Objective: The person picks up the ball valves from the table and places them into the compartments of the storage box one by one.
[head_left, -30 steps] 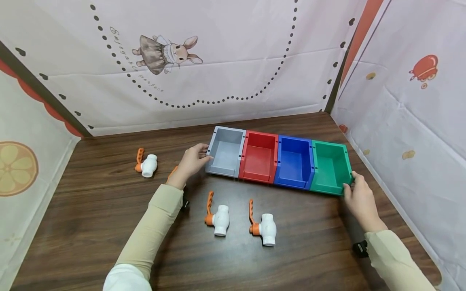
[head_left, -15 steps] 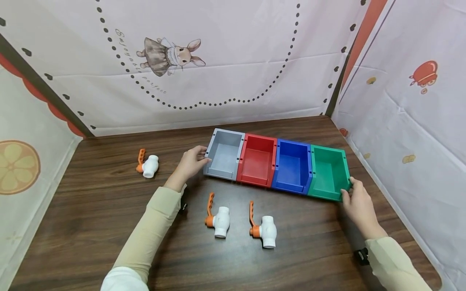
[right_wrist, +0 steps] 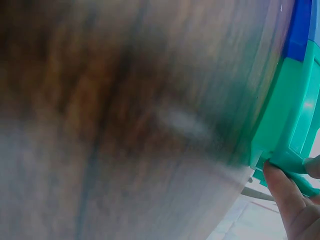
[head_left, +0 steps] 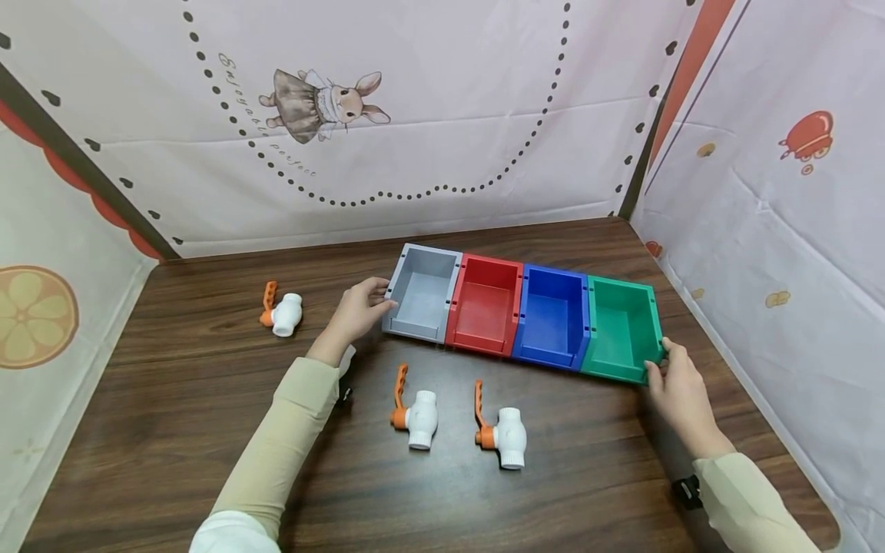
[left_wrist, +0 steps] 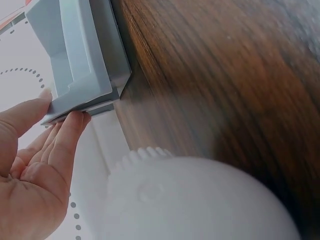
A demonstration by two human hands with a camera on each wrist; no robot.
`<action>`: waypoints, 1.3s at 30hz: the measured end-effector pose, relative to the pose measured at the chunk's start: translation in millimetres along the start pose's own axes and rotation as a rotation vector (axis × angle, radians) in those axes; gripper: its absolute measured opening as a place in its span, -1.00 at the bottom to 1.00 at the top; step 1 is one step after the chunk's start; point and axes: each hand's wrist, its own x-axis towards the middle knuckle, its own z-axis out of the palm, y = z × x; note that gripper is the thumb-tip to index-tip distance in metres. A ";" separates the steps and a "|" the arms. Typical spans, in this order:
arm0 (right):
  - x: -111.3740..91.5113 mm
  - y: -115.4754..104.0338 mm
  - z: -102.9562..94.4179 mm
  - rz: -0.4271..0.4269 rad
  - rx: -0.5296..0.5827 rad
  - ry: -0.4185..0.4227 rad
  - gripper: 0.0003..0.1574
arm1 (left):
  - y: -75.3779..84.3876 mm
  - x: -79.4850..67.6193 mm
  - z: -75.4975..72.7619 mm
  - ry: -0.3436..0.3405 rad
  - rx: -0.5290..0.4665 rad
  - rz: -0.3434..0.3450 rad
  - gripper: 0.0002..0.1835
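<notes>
Four-colour joined bins form a row: a grey bin (head_left: pixel 423 301), a red bin (head_left: pixel 485 310), a blue bin (head_left: pixel 551 319) and a green bin (head_left: pixel 618 338). My left hand (head_left: pixel 358 311) pinches the grey bin's outer side wall, thumb at the rim and fingers beneath it in the left wrist view. At the opposite end, my right hand (head_left: pixel 683 393) pinches the green bin's outer near corner between thumb and fingers. A white ball valve (left_wrist: pixel 200 200) looms close under my left wrist; in the head view the forearm mostly hides it.
Two white ball valves with orange handles lie in front of the bins, a left one (head_left: pixel 422 420) and a right one (head_left: pixel 510 439). Another ball valve (head_left: pixel 286 315) lies at the far left. Patterned cloth (head_left: pixel 442 115) hangs behind the wooden table (head_left: pixel 173 399).
Both hands have shifted the row of bins slightly left and a little nearer, keeping their grips. The visible valves stay in place on the table.
</notes>
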 end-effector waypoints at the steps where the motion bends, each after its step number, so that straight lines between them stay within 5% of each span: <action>1: -0.4 -0.2 0.0 -0.005 0.000 0.003 -0.44 | -0.1 -0.5 -0.4 0.002 -0.002 0.000 -0.52; 39: -7.6 -6.8 3.0 -0.036 0.009 0.034 -0.47 | -6.8 -4.3 0.0 0.026 0.030 0.031 -0.54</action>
